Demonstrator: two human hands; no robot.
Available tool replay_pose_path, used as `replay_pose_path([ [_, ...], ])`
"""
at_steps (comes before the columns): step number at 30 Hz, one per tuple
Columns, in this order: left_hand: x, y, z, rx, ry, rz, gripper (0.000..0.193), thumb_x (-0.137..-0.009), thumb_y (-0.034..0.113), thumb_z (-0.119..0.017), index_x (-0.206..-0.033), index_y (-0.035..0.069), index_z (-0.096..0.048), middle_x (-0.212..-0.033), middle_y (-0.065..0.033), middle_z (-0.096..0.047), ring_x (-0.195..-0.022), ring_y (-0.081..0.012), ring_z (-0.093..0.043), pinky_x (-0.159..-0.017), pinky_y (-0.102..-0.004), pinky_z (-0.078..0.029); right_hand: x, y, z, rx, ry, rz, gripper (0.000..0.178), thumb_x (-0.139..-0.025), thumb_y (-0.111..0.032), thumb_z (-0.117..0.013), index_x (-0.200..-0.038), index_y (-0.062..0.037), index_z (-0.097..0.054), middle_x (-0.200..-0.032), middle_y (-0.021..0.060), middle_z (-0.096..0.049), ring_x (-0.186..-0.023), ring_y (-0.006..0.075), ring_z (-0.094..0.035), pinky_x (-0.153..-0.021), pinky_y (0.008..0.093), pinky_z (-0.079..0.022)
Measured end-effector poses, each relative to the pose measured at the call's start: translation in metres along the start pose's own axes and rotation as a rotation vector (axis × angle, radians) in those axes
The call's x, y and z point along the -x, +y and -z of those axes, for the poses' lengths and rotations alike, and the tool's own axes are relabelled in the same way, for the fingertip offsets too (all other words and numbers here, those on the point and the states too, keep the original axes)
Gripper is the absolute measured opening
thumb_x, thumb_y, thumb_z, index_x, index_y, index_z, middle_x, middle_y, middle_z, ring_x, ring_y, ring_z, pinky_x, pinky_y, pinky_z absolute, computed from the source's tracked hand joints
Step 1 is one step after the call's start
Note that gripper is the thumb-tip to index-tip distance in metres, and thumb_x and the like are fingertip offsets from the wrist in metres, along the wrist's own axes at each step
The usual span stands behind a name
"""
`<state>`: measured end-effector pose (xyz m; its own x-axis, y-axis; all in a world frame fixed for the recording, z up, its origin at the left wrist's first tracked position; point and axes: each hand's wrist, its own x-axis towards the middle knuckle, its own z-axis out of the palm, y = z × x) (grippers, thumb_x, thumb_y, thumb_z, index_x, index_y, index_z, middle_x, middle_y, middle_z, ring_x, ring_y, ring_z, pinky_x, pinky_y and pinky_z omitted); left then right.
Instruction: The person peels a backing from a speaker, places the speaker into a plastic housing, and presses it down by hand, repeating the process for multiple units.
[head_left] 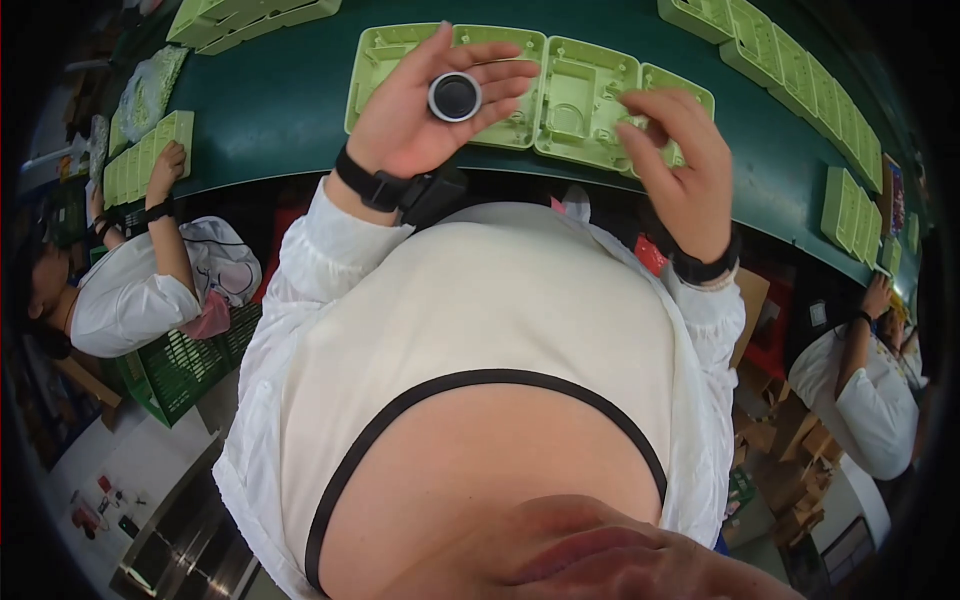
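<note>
My left hand (430, 112) is raised palm up, its fingers stretched out. On the palm lies a round black piece with a silver rim (455, 97), like a small cap or lens. My right hand (686, 165) hovers over the right end of a row of light green plastic housings; its fingers are curved, thumb and index finger apart, and I see nothing held in them. In that row, one housing (567, 80) between my hands shows moulded ribs, small posts and a round recess. Another housing (375, 62) is partly hidden behind my left hand.
The row sits on a dark green bench (270, 110). More green housings stand in a long line (790, 75) at the far right and in a stack (250, 22) at the far left. Co-workers sit on either side, the left one with a hand on a housing (140, 165).
</note>
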<state>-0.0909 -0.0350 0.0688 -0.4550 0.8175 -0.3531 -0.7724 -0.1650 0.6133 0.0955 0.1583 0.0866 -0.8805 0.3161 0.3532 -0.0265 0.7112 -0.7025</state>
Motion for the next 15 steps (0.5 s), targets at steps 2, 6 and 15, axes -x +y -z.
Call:
replay_pose_path([
  [2,-0.015,-0.011,-0.008,0.013,-0.049,0.051,0.046,-0.110,0.036,-0.049,-0.127,-0.005,-0.061,-0.118,-0.0143,-0.068,-0.104,-0.0200,-0.067,-0.090,-0.0319,-0.058,-0.014,-0.005,-0.018,-0.041,-0.020,0.061,0.031,-0.088,-0.005,-0.075,-0.119,-0.0020,-0.071,-0.102,0.0101,-0.068,-0.085,0.0197,-0.061,-0.077,0.0312,-0.050],
  [6,-0.035,-0.029,-0.001,0.078,-0.183,0.154,0.054,-0.106,0.049,-0.053,-0.129,0.001,-0.062,-0.123,-0.0108,-0.068,-0.099,-0.0197,-0.070,-0.084,-0.0338,-0.059,-0.029,0.002,-0.048,0.100,0.106,0.330,0.032,-0.085,-0.008,-0.077,-0.116,-0.0050,-0.074,-0.107,0.0099,-0.070,-0.099,0.0269,-0.061,-0.085,0.0352,-0.049],
  [15,-0.046,-0.035,0.004,0.137,-0.133,0.266,0.054,-0.109,0.056,-0.040,-0.115,0.008,-0.065,-0.111,-0.0050,-0.069,-0.098,-0.0176,-0.068,-0.085,-0.0346,-0.058,-0.021,0.016,-0.065,0.098,0.165,0.327,0.030,-0.080,-0.008,-0.079,-0.109,-0.0103,-0.075,-0.105,0.0051,-0.071,-0.098,0.0282,-0.061,-0.085,0.0395,-0.048],
])
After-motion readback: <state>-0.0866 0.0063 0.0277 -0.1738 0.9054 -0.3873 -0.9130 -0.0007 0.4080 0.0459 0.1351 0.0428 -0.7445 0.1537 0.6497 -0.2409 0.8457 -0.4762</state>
